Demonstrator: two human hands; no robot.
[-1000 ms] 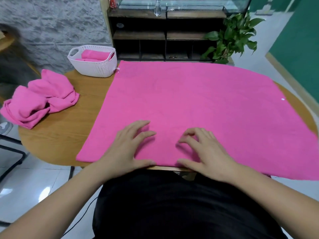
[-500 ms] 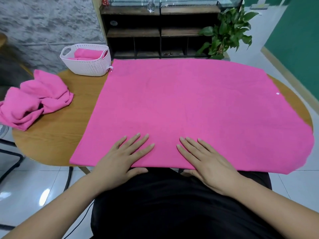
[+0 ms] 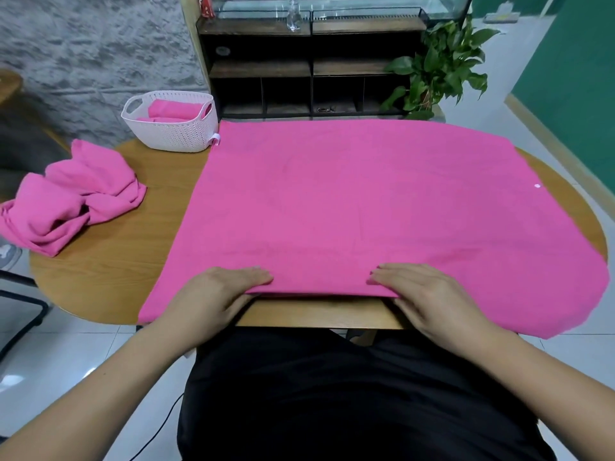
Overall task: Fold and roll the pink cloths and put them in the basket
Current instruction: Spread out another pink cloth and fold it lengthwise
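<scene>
Cloth edge now between fingers, off table

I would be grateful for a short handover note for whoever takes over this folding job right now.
Hands: the left hand and the right hand each pinch the near edge of the spread cloth, fingers on top.
Things: the spread cloth lies flat across the table. The crumpled cloth sits at the table's left end. The basket stands at the far left.
Done: rolled cloths are in the basket.
Left: fold, roll and basket the spread cloth, then the crumpled cloth.
</scene>
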